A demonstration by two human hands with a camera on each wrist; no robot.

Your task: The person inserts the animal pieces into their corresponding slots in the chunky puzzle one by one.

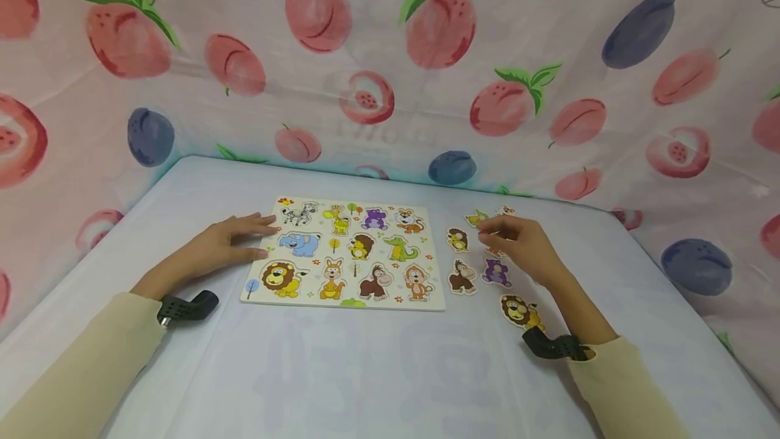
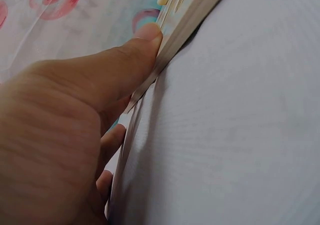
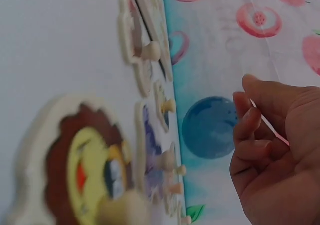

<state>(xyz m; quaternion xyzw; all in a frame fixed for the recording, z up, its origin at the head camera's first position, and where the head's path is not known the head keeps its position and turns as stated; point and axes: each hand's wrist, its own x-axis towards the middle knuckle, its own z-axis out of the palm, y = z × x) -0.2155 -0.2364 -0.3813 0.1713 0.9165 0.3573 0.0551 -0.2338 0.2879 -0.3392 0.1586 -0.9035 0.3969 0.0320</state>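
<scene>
A white animal puzzle board (image 1: 335, 264) lies on the table, showing a zebra, an elephant, a lion and other animals. My left hand (image 1: 228, 241) touches its left edge with thumb and fingers extended; in the left wrist view the thumb (image 2: 125, 55) rests at the edge. Above the loose pieces hovers my right hand (image 1: 521, 244), fingers loosely bent, with nothing visible in them. Near it lie a hedgehog piece (image 1: 457, 240), a gorilla piece (image 1: 462, 278), a purple hippo piece (image 1: 496, 273) and a crocodile piece (image 1: 472, 219). A lion piece (image 1: 518, 311) lies nearer the wrist.
A tiger piece (image 1: 506, 211) and another piece, partly hidden by the right hand, lie at the back. Wooden knobs (image 3: 151, 51) stick up from the loose pieces. Behind the white table (image 1: 365, 371) hangs a fruit-patterned cloth (image 1: 390, 134).
</scene>
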